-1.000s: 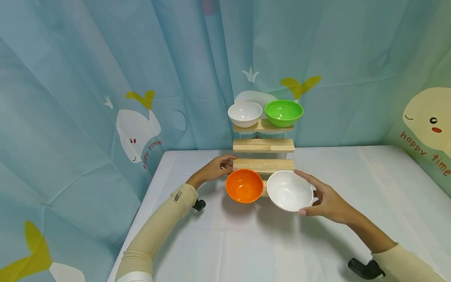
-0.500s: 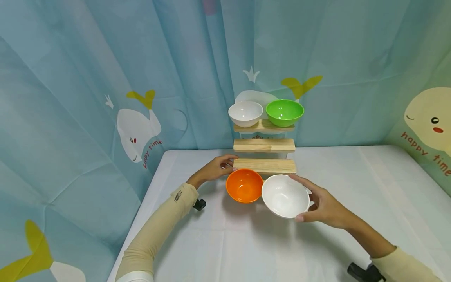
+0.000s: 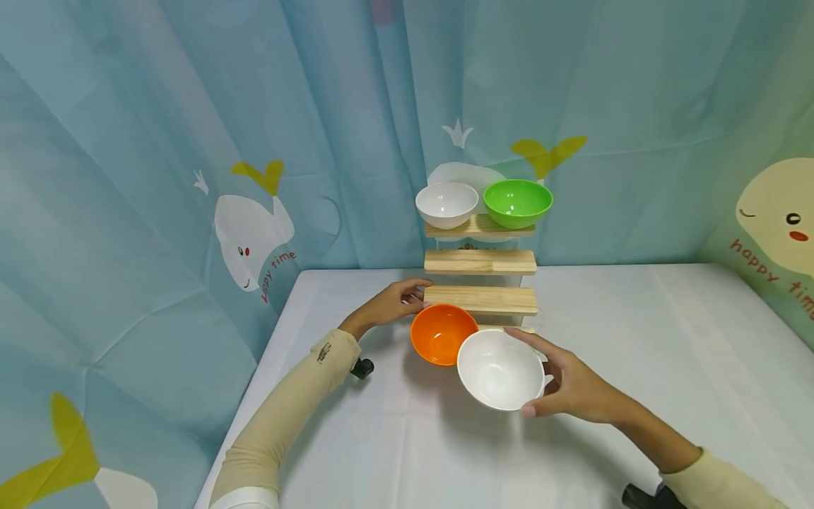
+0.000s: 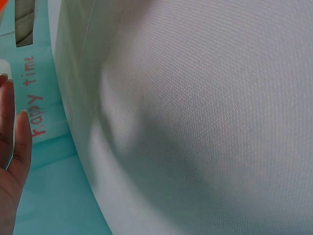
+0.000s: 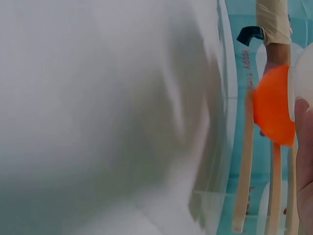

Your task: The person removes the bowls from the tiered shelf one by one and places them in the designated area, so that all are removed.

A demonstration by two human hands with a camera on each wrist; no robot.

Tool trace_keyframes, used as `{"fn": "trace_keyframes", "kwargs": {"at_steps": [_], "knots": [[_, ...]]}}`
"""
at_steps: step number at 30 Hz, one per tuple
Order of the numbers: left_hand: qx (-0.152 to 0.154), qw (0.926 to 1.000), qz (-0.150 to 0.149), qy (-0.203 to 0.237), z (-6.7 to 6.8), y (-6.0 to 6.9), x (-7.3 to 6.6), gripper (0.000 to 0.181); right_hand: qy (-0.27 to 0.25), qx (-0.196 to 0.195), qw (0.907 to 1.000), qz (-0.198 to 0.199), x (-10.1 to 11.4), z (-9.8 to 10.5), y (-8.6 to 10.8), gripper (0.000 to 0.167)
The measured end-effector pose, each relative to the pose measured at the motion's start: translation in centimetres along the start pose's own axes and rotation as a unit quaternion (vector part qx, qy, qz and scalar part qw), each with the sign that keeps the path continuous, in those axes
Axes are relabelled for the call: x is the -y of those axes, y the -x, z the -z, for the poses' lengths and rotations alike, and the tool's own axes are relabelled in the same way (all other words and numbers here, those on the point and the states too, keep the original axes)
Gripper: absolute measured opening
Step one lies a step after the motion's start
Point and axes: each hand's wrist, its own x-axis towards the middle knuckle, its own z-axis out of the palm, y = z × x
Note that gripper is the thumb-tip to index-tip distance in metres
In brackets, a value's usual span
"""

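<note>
In the head view my right hand (image 3: pixel 575 385) grips the right rim of a white bowl (image 3: pixel 501 370), thumb at the front. This bowl is raised in front of the lowest step, overlapping the edge of an orange bowl (image 3: pixel 443 335) that sits on that step's left half. My left hand (image 3: pixel 388 304) holds the left end of a stepped wooden display rack (image 3: pixel 480 300), fingers partly hidden. A second white bowl (image 3: pixel 446 206) and a green bowl (image 3: pixel 518 203) stand side by side on the top step. The right wrist view shows the orange bowl (image 5: pixel 274 105) and some fingers (image 5: pixel 304 142).
The rack stands on a table with a white cloth (image 3: pixel 356 438). Behind it hangs a blue curtain (image 3: pixel 356 141) with whale prints. The two middle steps (image 3: pixel 480 261) carry no bowls.
My right hand has brought the white bowl left and toward me, away from the right side of the lowest step. My left hand stays at the rack's end.
</note>
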Motion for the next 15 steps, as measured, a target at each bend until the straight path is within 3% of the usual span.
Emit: {"fn": "trace_keyframes", "kwargs": {"at_steps": [9,15], "knots": [[-0.002,1.0000,-0.003,-0.008,0.0,0.0,0.2,0.050,-0.026,0.031,0.9992,0.001,-0.2,-1.5,-0.4,0.102],[-0.002,0.9999,-0.007,-0.009,0.0,0.0,0.2,0.050,-0.036,0.046,0.9982,-0.018,-0.2,-2.7,-0.6,0.103]]}}
